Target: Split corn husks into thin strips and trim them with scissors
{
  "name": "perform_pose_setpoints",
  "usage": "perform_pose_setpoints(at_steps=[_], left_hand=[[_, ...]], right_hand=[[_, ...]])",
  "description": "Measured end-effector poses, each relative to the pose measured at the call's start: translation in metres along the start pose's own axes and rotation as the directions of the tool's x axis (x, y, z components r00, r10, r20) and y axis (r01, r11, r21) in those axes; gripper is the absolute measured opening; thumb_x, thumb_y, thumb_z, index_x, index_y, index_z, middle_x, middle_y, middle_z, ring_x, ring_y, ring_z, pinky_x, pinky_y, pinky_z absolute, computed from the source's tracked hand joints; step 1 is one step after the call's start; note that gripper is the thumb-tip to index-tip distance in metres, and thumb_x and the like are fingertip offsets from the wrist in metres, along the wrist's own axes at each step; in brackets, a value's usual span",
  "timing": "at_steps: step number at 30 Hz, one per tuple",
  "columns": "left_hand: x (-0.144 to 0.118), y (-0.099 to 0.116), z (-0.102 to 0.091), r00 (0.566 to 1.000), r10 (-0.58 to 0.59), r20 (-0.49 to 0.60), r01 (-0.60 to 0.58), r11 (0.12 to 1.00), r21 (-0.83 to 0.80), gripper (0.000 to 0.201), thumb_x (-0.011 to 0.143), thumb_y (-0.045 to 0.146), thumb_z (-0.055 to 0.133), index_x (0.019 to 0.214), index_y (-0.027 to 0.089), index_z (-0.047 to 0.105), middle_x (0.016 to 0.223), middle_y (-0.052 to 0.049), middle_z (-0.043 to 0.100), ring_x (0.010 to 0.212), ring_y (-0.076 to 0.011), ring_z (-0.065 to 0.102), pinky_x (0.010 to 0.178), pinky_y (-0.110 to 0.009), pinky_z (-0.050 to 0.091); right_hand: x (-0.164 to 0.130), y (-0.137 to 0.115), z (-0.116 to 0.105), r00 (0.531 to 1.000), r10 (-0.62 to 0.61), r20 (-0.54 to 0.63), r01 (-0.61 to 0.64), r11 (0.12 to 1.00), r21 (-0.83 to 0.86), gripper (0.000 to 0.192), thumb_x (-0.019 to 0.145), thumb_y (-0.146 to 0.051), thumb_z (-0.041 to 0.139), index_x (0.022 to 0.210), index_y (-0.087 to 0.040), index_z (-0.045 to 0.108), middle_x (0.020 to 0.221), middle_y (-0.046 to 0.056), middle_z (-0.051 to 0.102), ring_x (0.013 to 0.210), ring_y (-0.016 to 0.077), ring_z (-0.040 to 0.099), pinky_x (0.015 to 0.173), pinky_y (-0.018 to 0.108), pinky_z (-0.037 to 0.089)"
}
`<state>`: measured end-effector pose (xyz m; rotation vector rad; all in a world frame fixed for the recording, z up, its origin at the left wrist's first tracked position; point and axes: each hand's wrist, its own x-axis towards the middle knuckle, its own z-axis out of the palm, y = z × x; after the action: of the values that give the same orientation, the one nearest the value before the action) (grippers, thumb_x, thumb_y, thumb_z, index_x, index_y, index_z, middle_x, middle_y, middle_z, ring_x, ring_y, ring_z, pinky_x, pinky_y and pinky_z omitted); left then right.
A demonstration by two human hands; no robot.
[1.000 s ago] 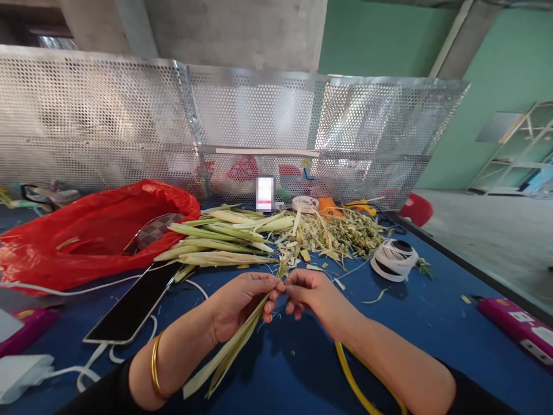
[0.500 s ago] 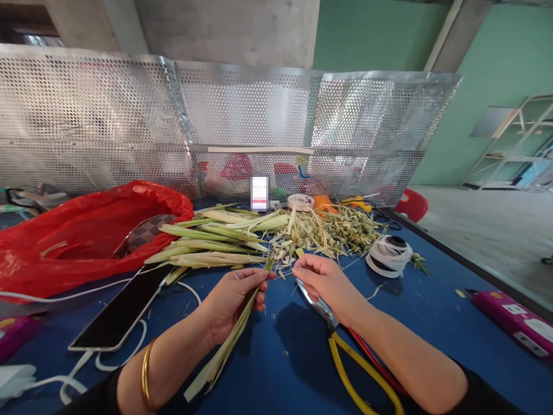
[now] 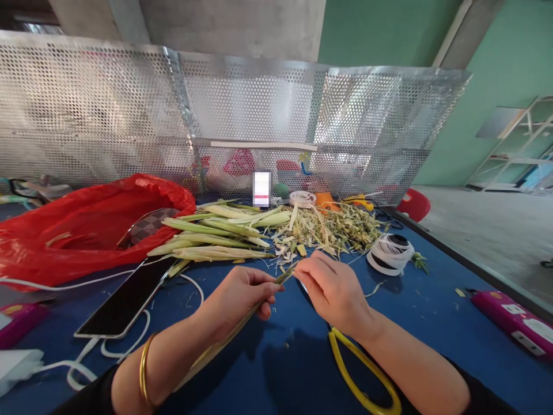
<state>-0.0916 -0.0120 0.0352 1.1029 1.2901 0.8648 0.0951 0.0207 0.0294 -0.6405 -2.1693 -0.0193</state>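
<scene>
Head view, left to right. A red plastic bag (image 3: 86, 230) lies at the far left of the blue tabletop (image 3: 432, 311), with a phone (image 3: 125, 300) on a white charging cable (image 3: 108, 346) just beside it. The cable loops close to the left forearm; a snag there could drag the phone off its spot.

The left hand (image 3: 244, 294) has its grip closed around a bundle of pale green leaf strips (image 3: 224, 340), which runs from the fingers back under the wrist toward the near edge. The right hand (image 3: 332, 288) has its grip pinched shut on the bundle's tip (image 3: 287, 274), thumb and fingers touching the strip right where the left hand's fingers end. The 2 hands are nearly touching.

Judged risks: the strip looks thin and fibrous, so a sharp pull at the tip could tear it short or split it off line. The hold on the long tail is loose enough that strips could slide out and scatter.

Under the right wrist lie yellow-handled pliers (image 3: 363, 374), partly hidden; the jaws cannot be seen. A forearm dropping onto them could knock them away or catch the skin.

Beyond the hands sit a stack of whole stalks (image 3: 216, 236) and a heap of trimmings (image 3: 337, 230), then a roll of white tape (image 3: 391, 253) at the right. Loose scraps near the work could get mixed into the held bundle.
</scene>
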Motion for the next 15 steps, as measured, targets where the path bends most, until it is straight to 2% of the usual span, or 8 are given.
perform_pose_setpoints(at_steps=[3, 5, 7, 9, 10, 12, 14, 15], left_hand=[[0.000, -0.004, 0.002, 0.999, 0.028, 0.028, -0.032, 0.991, 0.132, 0.020, 0.068, 0.032, 0.064, 0.062, 0.013, 0.063, 0.052, 0.004, 0.054, 0.042, -0.0081, 0.050, 0.046, -0.021, 0.042], [-0.001, -0.006, 0.003, 0.995, 0.055, 0.080, -0.074, 0.964, 0.254, 0.019, 0.070, 0.031, 0.061, 0.061, 0.014, 0.062, 0.051, 0.004, 0.052, 0.043, -0.0098, 0.051, 0.047, -0.022, 0.042], [-0.002, -0.007, 0.003, 0.981, 0.109, 0.162, -0.167, 0.901, 0.402, 0.017, 0.073, 0.026, 0.056, 0.062, 0.015, 0.063, 0.051, 0.004, 0.051, 0.045, -0.0103, 0.052, 0.048, -0.021, 0.042], [-0.005, -0.005, 0.002, 0.952, 0.185, 0.244, -0.289, 0.804, 0.519, 0.016, 0.074, 0.022, 0.053, 0.063, 0.016, 0.063, 0.054, 0.004, 0.053, 0.047, -0.0093, 0.052, 0.051, -0.020, 0.040], [-0.006, -0.003, 0.001, 0.939, 0.218, 0.267, -0.334, 0.768, 0.546, 0.017, 0.075, 0.021, 0.053, 0.064, 0.016, 0.064, 0.056, 0.004, 0.054, 0.047, -0.0088, 0.052, 0.052, -0.020, 0.040], [-0.007, 0.001, 0.000, 0.924, 0.268, 0.274, -0.379, 0.749, 0.544, 0.017, 0.077, 0.022, 0.053, 0.068, 0.016, 0.066, 0.059, 0.003, 0.057, 0.050, -0.0086, 0.053, 0.053, -0.019, 0.040], [-0.007, 0.003, -0.001, 0.924, 0.304, 0.233, -0.382, 0.778, 0.498, 0.017, 0.079, 0.023, 0.052, 0.072, 0.016, 0.066, 0.059, 0.003, 0.057, 0.052, -0.0091, 0.055, 0.055, -0.018, 0.041], [-0.007, 0.004, -0.001, 0.925, 0.324, 0.199, -0.380, 0.800, 0.464, 0.017, 0.080, 0.024, 0.052, 0.073, 0.016, 0.066, 0.058, 0.003, 0.057, 0.053, -0.0094, 0.055, 0.055, -0.018, 0.041]], right_hand=[[-0.001, -0.005, 0.000, 0.995, -0.101, 0.000, 0.100, 0.986, -0.131, 0.016, 0.092, -0.016, 0.044, 0.082, -0.017, 0.055, 0.065, 0.002, 0.049, 0.057, 0.0130, 0.044, 0.055, 0.024, 0.034], [0.000, -0.006, -0.001, 0.993, -0.116, 0.028, 0.119, 0.981, -0.156, 0.018, 0.092, -0.017, 0.043, 0.079, -0.017, 0.056, 0.065, 0.002, 0.049, 0.056, 0.0129, 0.043, 0.054, 0.025, 0.033], [0.001, -0.005, -0.001, 0.995, -0.036, 0.092, 0.042, 0.997, -0.070, 0.020, 0.092, -0.019, 0.043, 0.077, -0.017, 0.055, 0.068, 0.003, 0.051, 0.059, 0.0127, 0.044, 0.055, 0.025, 0.033], [0.004, 0.000, -0.002, 0.967, 0.157, 0.200, -0.181, 0.977, 0.108, 0.018, 0.090, -0.022, 0.046, 0.074, -0.018, 0.054, 0.066, 0.001, 0.050, 0.059, 0.0119, 0.044, 0.055, 0.024, 0.033], [0.005, 0.003, -0.002, 0.921, 0.275, 0.275, -0.335, 0.920, 0.203, 0.017, 0.088, -0.024, 0.050, 0.073, -0.019, 0.053, 0.063, -0.001, 0.048, 0.056, 0.0112, 0.042, 0.053, 0.023, 0.032], [0.006, 0.012, -0.001, 0.776, 0.466, 0.424, -0.614, 0.712, 0.340, 0.018, 0.085, -0.030, 0.055, 0.071, -0.019, 0.052, 0.055, -0.005, 0.042, 0.049, 0.0096, 0.037, 0.048, 0.022, 0.030], [0.004, 0.019, 0.002, 0.653, 0.545, 0.526, -0.757, 0.504, 0.416, 0.020, 0.082, -0.035, 0.058, 0.070, -0.019, 0.053, 0.051, -0.007, 0.039, 0.043, 0.0084, 0.033, 0.044, 0.022, 0.027], [0.003, 0.022, 0.004, 0.625, 0.551, 0.553, -0.781, 0.446, 0.438, 0.021, 0.082, -0.037, 0.058, 0.070, -0.019, 0.053, 0.050, -0.007, 0.039, 0.042, 0.0082, 0.032, 0.043, 0.022, 0.026]])
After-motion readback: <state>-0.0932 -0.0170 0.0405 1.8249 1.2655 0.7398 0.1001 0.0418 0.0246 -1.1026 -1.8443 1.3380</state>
